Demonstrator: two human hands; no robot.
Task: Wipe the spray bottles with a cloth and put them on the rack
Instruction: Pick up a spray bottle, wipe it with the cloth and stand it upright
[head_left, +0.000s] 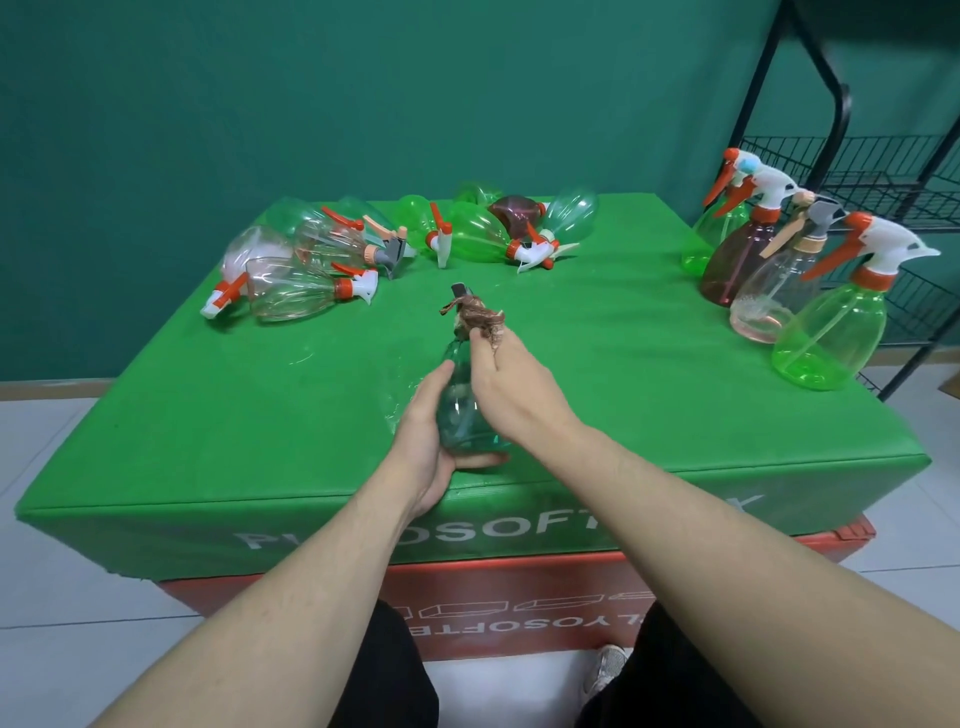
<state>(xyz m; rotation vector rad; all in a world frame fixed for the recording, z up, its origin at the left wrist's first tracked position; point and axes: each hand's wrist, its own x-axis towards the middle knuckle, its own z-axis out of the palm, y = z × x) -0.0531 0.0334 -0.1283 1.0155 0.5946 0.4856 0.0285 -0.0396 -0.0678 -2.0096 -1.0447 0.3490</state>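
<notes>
A clear teal spray bottle (460, 410) lies tilted over the middle of the green block, nozzle pointing away from me. My left hand (428, 436) grips its base from the left and below. My right hand (511, 387) holds a brown cloth (480, 317) wrapped around the bottle's neck and trigger head. Several spray bottles (306, 265) lie on their sides at the back left and back middle of the block. Several more stand upright at the right edge, among them a green one (831, 338). The black wire rack (883, 171) stands at the far right.
The green padded block (208, 415) sits on a red block (519, 613) over a pale tiled floor. A teal wall rises behind. My legs and a shoe (605, 667) show below the block's front edge.
</notes>
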